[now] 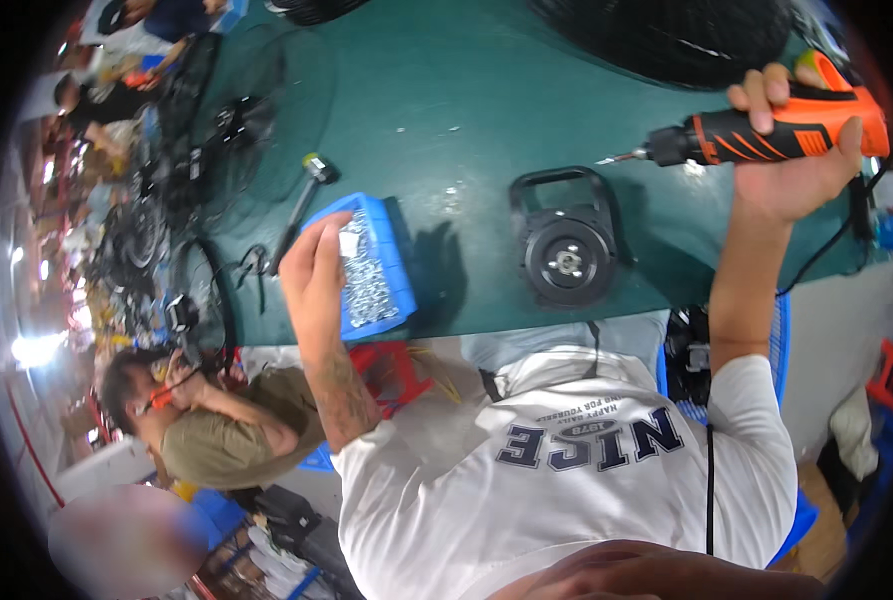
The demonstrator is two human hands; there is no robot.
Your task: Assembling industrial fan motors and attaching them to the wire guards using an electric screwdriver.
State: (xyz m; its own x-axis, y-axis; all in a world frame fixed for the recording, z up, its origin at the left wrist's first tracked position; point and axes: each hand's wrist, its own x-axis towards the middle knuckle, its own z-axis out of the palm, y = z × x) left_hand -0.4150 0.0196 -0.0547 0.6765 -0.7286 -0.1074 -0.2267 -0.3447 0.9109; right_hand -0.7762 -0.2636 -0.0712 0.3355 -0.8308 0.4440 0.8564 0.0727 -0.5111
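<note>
My right hand (pixel 788 170) is wrapped round an orange and black electric screwdriver (pixel 766 135), held level above the right part of the table. Its thin metal bit points left. My left hand (pixel 314 265) is at the left side of a blue plastic bin (pixel 398 270) full of small silvery screws (pixel 368 290). The fingers are bent together over the bin's edge, and whatever they may pinch is hidden. Between my hands, a round black housing (pixel 568 262) with a loop handle lies on the green table, its metal-centred face upward. Neither hand touches it.
A mallet (pixel 312 180) lies beyond the bin on the green table (pixel 446 110). Black fan grilles (pixel 666 35) stand at the far edge, with more fan parts (pixel 231 120) at left. A cable (pixel 816 250) hangs at right. Another person (pixel 226 430) works at my left.
</note>
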